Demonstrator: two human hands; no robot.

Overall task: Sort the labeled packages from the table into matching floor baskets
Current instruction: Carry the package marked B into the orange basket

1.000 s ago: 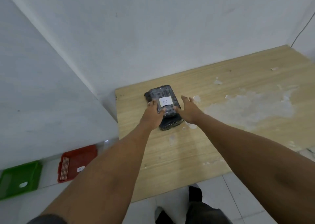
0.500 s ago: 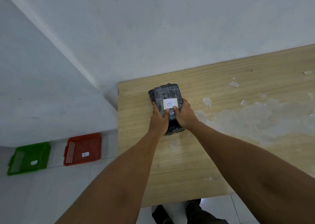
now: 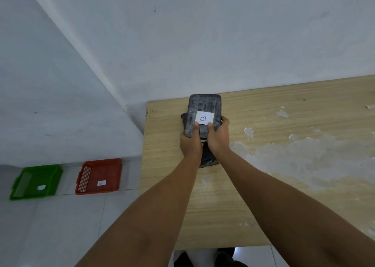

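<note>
A black wrapped package [image 3: 205, 105] with a white label marked "B" [image 3: 204, 118] is held tilted above the wooden table [image 3: 284, 195], near its far left corner. My left hand [image 3: 190, 143] grips its lower left part, thumb on the label's edge. My right hand [image 3: 218, 139] grips the lower right, fingers around the side. A second dark package [image 3: 209, 159] lies on the table under my wrists, mostly hidden. On the floor at the left stand a red basket [image 3: 113, 167] and a green basket [image 3: 50, 173], each with a small white label inside.
White walls close off the corner behind the table and the baskets. The tabletop has worn, pale patches on its right half. Grey floor tiles stretch between me and the baskets. My dark shoes [image 3: 223, 258] show at the table's near edge.
Both hands went from either side of the top package to gripping it, and it now stands raised off the dark package below. The view has shifted left, so both baskets show fully.
</note>
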